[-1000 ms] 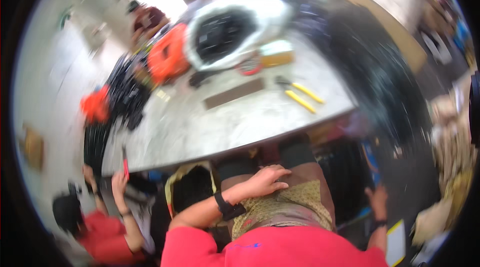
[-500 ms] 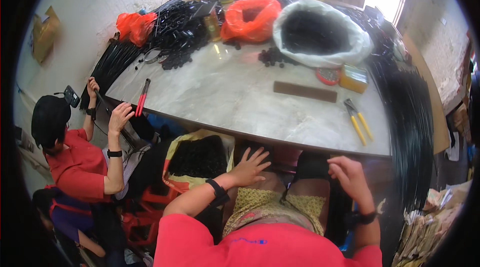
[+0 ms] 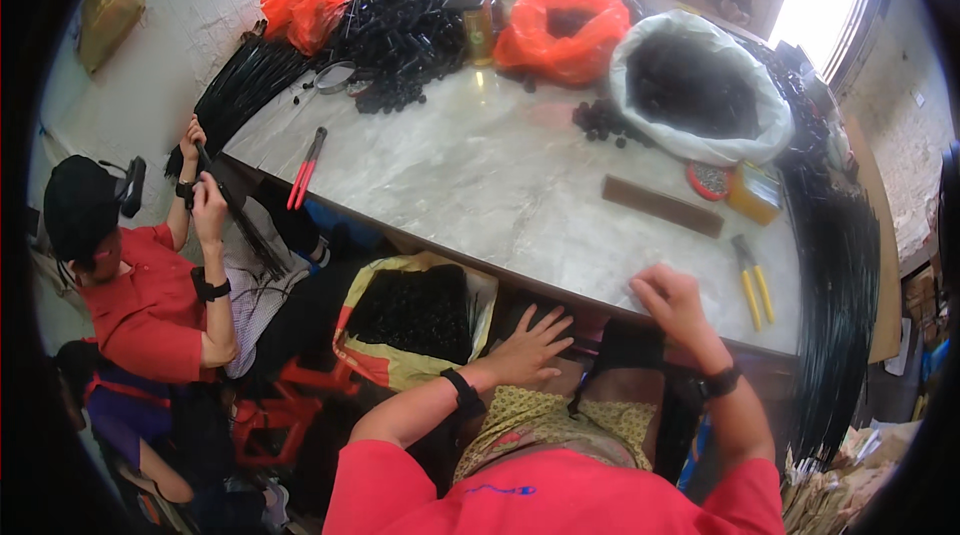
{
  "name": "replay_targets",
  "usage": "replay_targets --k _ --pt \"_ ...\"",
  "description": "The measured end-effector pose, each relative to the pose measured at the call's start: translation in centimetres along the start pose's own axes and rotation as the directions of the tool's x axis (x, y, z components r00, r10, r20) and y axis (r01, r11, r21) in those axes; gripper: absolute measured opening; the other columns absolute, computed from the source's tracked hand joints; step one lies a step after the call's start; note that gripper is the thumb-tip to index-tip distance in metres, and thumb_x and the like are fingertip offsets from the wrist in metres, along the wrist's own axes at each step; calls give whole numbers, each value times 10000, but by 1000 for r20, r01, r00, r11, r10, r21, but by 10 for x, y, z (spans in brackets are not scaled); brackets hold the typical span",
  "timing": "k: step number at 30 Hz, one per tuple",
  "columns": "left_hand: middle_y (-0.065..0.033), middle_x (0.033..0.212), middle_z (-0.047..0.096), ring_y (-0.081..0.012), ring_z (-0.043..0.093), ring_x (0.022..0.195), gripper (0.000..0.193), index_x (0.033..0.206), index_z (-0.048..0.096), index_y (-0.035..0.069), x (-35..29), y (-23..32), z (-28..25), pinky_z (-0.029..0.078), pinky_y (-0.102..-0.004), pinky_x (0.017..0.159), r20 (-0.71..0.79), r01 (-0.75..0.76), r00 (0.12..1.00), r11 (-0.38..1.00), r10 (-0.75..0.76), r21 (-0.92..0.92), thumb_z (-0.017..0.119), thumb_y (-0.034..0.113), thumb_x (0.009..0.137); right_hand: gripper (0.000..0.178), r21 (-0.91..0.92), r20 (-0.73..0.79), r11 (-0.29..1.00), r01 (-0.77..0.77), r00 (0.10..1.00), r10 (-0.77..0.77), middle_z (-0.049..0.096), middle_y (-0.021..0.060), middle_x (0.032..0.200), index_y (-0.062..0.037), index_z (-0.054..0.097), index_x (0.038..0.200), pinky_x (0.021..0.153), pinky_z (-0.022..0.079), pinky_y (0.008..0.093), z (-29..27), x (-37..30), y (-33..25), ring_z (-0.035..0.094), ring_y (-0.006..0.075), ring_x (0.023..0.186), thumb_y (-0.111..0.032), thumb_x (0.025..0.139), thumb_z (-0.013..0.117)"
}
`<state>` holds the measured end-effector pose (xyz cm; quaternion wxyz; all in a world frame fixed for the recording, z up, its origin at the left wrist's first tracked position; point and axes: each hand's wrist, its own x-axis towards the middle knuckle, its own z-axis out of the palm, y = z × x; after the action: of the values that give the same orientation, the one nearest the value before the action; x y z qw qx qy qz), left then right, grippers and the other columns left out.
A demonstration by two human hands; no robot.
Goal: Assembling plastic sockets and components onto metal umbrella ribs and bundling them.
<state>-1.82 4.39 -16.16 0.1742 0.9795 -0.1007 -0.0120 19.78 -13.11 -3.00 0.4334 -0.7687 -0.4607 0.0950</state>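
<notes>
Lots of bags and tubs here, so hands first. The left grip (image 3: pixel 528 347) is spread wide palm-down over the lap, just beside a yellow sack (image 3: pixel 418 369) that's packed with black pieces (image 3: pixel 410 310). The right grip (image 3: pixel 670 297) is loosely curled at the front edge of the bench (image 3: pixel 430 175) — can't tell if the fingers pinch anything, or whether they actually touch the top. Nearest tool to it is a pair of yellow-handled pliers (image 3: pixel 755 285), lying on the bench to its right.

Up on the bench, the big white bag (image 3: pixel 720 147) stands with its mouth open, nearly full of small dark bits. Left of it there's an open orange bag (image 3: pixel 565 63) with dark stuff inside, too blurry to name. A shallow red tub (image 3: pixel 692 175) holds little grey metal bits, right next to a yellow box (image 3: pixel 755 197) — can't make out what's in that one. A long brown bar (image 3: pixel 662 206) lies in front of those two.

Over on the left, a co-worker in a red shirt (image 3: pixel 150 295) holds black strips (image 3: pixel 245 225) in both hands.
</notes>
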Motion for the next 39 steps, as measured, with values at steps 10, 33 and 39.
replay_targets --k 10,33,39 --pt "-118 957 710 -270 673 992 309 1144 634 22 3 -23 -126 472 -431 975 31 -17 956 -160 -291 -987 643 243 928 96 17 0 999 -31 1000 31 612 70 674 1 672 882 571 448 257 5 3 -1 556 104 591 -94 898 665" --pt "21 658 465 -114 446 579 224 1036 566 25 -11 -141 -178 477 -354 720 -30 -691 385 -267 -922 -671 565 246 998 111 68 15 993 -97 995 96 559 -4 634 -2 643 852 519 377 226 5 10 -13 495 60 557 -87 925 640" --pt "4 659 496 -117 466 573 222 1004 590 12 -14 -135 -174 489 -344 685 -177 -640 370 -112 -912 -760 579 233 990 113 14 -27 1000 -15 1000 16 536 -9 619 -7 635 844 513 368 232 10 13 -23 483 60 550 -86 924 638"
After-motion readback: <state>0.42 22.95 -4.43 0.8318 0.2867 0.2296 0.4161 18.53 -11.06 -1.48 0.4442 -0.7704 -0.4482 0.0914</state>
